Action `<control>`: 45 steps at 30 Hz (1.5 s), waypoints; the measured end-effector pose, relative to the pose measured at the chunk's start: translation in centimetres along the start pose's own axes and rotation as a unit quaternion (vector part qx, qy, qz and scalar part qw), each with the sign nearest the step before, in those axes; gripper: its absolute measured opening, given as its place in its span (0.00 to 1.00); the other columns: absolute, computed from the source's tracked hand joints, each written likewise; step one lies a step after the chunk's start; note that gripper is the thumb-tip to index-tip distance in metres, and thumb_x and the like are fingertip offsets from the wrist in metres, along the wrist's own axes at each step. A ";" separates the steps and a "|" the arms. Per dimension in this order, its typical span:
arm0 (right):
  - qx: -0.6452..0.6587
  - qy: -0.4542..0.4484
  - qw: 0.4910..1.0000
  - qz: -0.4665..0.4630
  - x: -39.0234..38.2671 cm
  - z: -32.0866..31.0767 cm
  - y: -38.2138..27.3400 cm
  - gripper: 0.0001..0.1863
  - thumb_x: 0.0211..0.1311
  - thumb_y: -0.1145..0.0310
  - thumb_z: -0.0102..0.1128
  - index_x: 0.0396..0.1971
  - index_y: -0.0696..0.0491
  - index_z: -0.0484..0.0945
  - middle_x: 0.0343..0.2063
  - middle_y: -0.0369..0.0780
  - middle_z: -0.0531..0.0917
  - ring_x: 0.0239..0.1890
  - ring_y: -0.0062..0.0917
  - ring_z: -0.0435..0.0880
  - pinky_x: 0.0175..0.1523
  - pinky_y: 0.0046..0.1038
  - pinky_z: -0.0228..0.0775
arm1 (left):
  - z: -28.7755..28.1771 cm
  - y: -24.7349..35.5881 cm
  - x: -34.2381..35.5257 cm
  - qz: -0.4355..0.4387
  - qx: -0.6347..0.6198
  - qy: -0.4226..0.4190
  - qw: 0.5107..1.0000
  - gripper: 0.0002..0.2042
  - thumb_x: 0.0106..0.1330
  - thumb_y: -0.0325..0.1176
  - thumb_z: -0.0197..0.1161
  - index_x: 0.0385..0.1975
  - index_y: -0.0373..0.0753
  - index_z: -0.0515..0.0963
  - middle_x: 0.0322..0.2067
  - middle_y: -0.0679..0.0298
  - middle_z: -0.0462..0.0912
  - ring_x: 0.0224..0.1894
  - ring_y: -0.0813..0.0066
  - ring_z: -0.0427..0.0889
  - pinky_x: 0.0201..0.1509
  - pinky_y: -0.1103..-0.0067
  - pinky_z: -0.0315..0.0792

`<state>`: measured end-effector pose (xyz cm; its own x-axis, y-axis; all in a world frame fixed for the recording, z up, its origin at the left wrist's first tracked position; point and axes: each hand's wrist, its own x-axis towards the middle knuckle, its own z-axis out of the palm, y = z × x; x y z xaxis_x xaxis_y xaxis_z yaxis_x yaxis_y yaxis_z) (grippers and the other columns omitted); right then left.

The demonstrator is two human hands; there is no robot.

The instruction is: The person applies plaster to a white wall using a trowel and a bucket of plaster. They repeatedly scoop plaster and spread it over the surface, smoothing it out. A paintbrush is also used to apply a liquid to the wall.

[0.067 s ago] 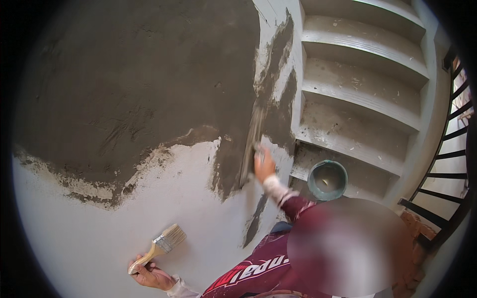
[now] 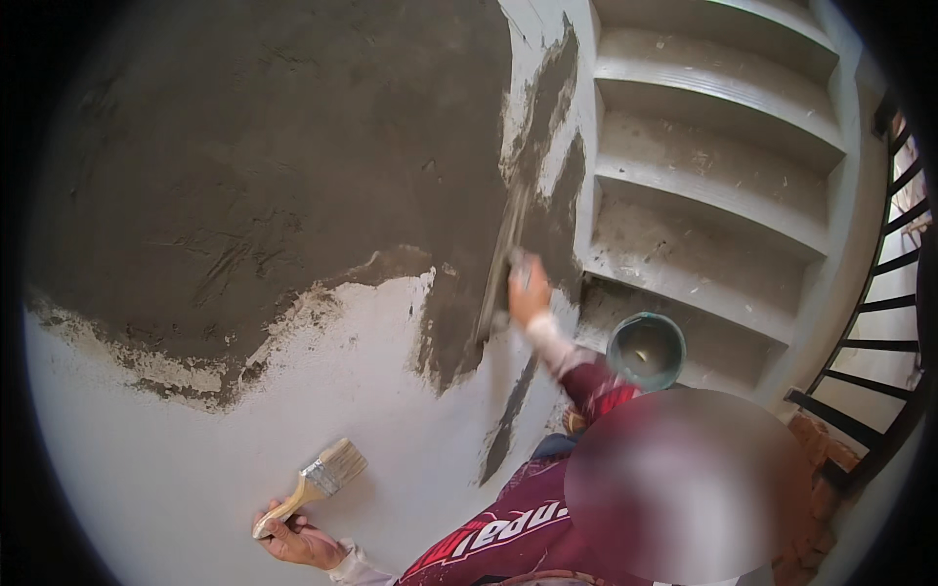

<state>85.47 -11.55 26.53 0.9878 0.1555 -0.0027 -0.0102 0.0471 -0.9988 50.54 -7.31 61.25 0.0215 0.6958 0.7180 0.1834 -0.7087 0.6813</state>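
Note:
My right hand is closed round the back of a long, narrow plastering trowel. The blade lies against the wall along a strip of wet grey plaster, close to the stair edge. Its grip is mostly hidden by my fingers. At the lower left, my left hand holds a wide paintbrush by its pale wooden handle, with the bristles pointing up and right. The brush is in front of bare white wall. Darker grey plaster covers the upper left, with a ragged lower edge.
White, plaster-spattered stairs rise on the right. A green bucket with cloudy liquid stands on a lower step, close to my right forearm. Black railing bars run along the far right. Reddish brickwork shows below them.
My right hand has shifted slightly up and to the right, carrying the trowel along the plaster strip. My left hand and the paintbrush stay where they were.

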 end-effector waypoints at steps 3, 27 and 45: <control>0.022 -0.016 0.994 0.102 14.9 -3.2 -4.0 0.20 0.63 0.67 0.53 0.54 0.57 0.70 0.47 0.55 0.80 0.51 0.51 0.78 0.55 0.44 0.71 | -1.2 -0.5 0.0 0.007 -0.014 -0.036 0.999 0.21 0.69 0.48 0.60 0.46 0.33 0.70 0.37 0.59 0.79 0.23 0.85 0.65 0.28 0.89 0.61; 0.018 0.038 0.996 0.076 9.0 -2.3 -0.4 0.18 0.63 0.70 0.52 0.53 0.50 0.72 0.44 0.52 0.82 0.48 0.52 0.79 0.50 0.42 0.73 | 0.3 0.1 -0.4 -0.017 -0.028 0.009 0.999 0.18 0.71 0.45 0.58 0.45 0.35 0.70 0.40 0.59 0.78 0.23 0.86 0.64 0.28 0.91 0.63; 0.043 0.001 0.972 0.231 -5.2 0.5 6.5 0.19 0.63 0.69 0.53 0.54 0.52 0.73 0.40 0.51 0.82 0.46 0.42 0.83 0.55 0.39 0.72 | -1.0 0.2 0.0 -0.044 -0.012 -0.009 0.999 0.17 0.71 0.46 0.58 0.43 0.37 0.72 0.37 0.70 0.74 0.29 0.86 0.66 0.32 0.88 0.62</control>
<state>80.23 -11.59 20.09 0.8753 0.1772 -0.4500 -0.4654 0.0554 -0.8834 49.62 -7.54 61.48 0.0248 0.7579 0.6519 0.1609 -0.6466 0.7457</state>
